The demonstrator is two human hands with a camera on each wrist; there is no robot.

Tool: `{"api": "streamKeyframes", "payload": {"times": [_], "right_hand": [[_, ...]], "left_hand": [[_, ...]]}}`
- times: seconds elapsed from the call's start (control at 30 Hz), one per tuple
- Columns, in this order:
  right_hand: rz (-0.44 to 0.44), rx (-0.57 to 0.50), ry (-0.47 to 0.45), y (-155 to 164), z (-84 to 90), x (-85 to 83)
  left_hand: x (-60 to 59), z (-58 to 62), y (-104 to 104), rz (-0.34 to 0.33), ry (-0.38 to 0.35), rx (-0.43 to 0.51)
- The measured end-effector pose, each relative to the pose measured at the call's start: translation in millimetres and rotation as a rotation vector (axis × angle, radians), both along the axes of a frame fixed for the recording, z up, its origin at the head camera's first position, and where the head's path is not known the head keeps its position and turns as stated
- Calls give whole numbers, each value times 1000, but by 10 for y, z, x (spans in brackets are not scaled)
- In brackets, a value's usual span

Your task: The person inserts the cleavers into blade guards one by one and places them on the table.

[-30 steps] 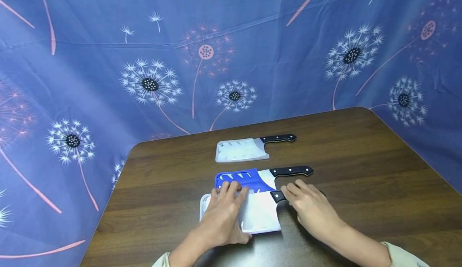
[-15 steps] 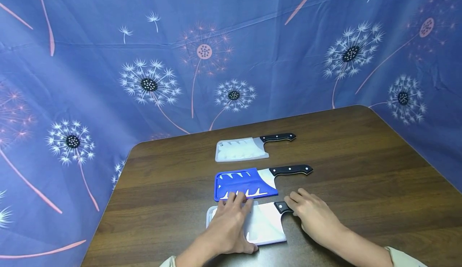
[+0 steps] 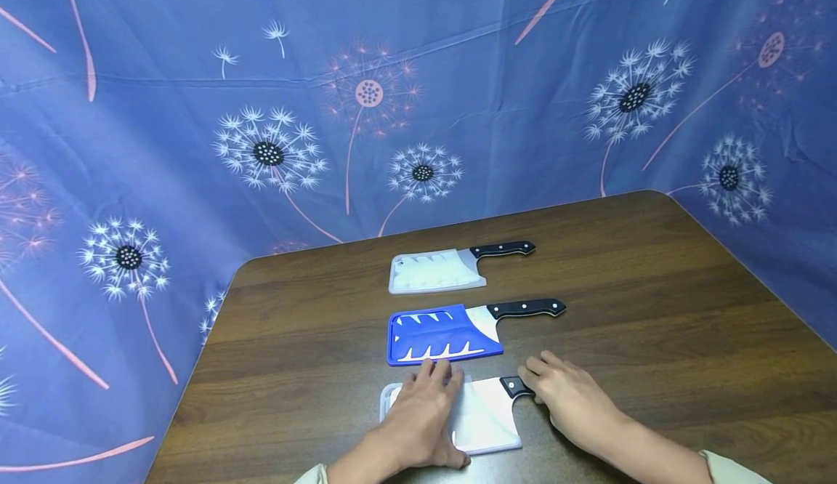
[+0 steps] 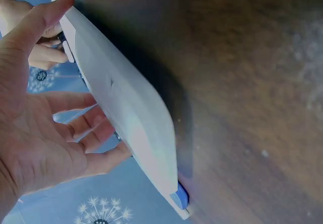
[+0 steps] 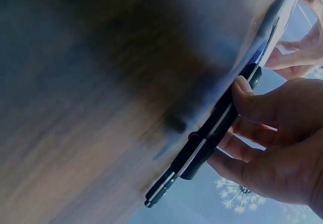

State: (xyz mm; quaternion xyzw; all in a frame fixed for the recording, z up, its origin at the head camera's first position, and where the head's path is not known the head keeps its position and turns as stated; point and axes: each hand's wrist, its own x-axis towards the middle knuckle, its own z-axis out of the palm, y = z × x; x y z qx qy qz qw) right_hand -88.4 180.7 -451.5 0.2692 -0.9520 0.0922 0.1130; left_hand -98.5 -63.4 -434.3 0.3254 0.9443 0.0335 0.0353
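Note:
Nearest me in the head view lies a cleaver [image 3: 489, 417] in a whitish blade cover. My left hand [image 3: 418, 422] spans the covered blade, thumb at the near edge and fingers at the far edge; the left wrist view shows the cover [image 4: 126, 98] between them. My right hand [image 3: 567, 397] holds the black handle [image 3: 514, 386], most of which it hides. In the right wrist view the handle [image 5: 222, 110] sits between thumb and fingers. Just beyond lies a second cleaver with a blue cover [image 3: 434, 335].
A third cleaver in a translucent white cover [image 3: 431, 272] lies farther back, its black handle pointing right. All rest on a brown wooden table [image 3: 294, 339]. Behind the table hangs a blue curtain [image 3: 490, 91] with a dandelion print.
Both hands have drawn the near cleaver toward me and slightly right, away from the blue-covered one, which it overlapped in view before. The other two cleavers have stayed in place.

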Motion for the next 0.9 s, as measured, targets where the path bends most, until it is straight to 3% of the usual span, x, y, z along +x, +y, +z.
{"api": "streamKeyframes", "payload": {"times": [0.2,0.5,0.77,0.9], "right_hand": [[-13,17,-32,-1,-21,10],[-15,54,16,-5,-65,42],[-31,68,-59,2,-19,57],[-18,79,-85,22,11,55]], "left_hand": [[0,-26,10,-10,6,-30],[22,-33,29,13,-43,-68],[41,-18,31,46,-124,-73],[52,-22,5,37,-113,-77]]}}
